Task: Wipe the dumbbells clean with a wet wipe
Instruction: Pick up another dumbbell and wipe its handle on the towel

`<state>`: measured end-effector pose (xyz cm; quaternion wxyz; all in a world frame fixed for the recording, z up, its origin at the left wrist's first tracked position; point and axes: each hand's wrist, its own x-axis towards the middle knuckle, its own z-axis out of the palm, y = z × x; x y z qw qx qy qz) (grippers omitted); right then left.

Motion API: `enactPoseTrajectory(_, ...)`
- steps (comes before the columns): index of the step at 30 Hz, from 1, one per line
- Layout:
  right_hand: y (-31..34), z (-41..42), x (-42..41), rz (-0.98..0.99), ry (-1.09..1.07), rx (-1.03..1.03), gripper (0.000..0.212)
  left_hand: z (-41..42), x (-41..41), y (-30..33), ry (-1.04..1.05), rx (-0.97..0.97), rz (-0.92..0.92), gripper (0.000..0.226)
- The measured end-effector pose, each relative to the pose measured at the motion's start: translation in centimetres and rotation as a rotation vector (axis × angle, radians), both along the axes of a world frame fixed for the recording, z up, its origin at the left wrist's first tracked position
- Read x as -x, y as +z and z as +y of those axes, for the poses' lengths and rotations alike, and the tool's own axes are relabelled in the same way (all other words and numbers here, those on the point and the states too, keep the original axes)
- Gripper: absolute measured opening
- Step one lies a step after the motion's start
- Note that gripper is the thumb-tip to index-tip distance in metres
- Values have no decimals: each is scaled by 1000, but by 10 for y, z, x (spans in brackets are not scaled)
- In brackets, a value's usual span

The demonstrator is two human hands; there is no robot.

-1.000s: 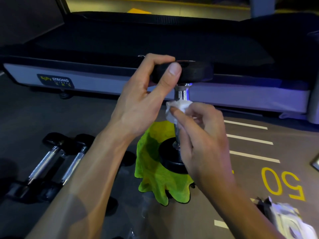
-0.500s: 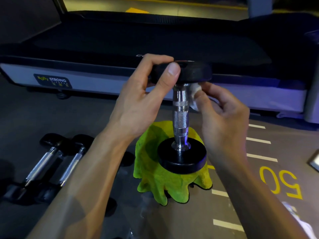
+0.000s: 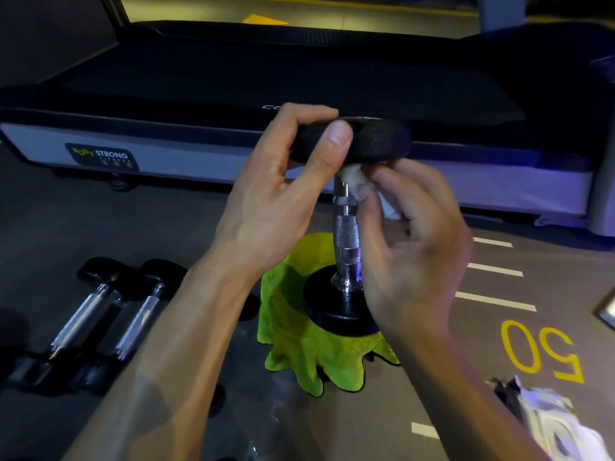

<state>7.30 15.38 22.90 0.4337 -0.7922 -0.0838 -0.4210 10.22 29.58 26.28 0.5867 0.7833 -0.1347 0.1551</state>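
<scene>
Dumbbell point(image 3: 346, 227) stands upright on the green cloth point(image 3: 299, 354), handle axis vertical. Left hand point(image 3: 276, 207) pinches top plate; right hand point(image 3: 412, 247) pinches wet wipe point(image 3: 352, 176) against handle's top, prob. wiping downward next.

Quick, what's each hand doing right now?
Left hand: closed on the upright dumbbell's top weight.
Right hand: closed on the wet wipe, pressed against the handle.

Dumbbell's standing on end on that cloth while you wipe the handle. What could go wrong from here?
1. The dumbbell stands upright on the soft green cloth, steadied only by the left hand; it may tip.
2. The right hand pinches the wet wipe under the top weight, so fingers could slip on the handle.
</scene>
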Motion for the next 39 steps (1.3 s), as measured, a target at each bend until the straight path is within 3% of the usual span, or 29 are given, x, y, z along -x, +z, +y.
enactPoseTrajectory(7, -10, 4, 5, -27, 60, 255, 35, -3, -2, 1, -1, 10, -5, 32)
enactPoseTrajectory(12, -16, 8, 10, 61, -13, 447, 46, -7, -1, 3, -12, -24, -11, 35)
enactPoseTrajectory(23, -11, -11, 9, 87, 73, 386, 45, -9, 2, 5, -22, -36, 14, 32)
enactPoseTrajectory(27, -33, -21, 26, 228, 258, 294, 38, -5, 0, 2, -2, -24, 2, 38)
enactPoseTrajectory(30, -36, -26, 38, 236, 220, 452, 33, -3, 0, 1, 3, -12, 9, 39)
enactPoseTrajectory(36, -18, -26, 25, 178, 173, 472, 42, -3, -1, 1, 6, -3, 15, 34)
enactPoseTrajectory(39, -26, -26, 42, 273, 197, 533, 40, -2, -1, 1, 7, -1, 19, 35)
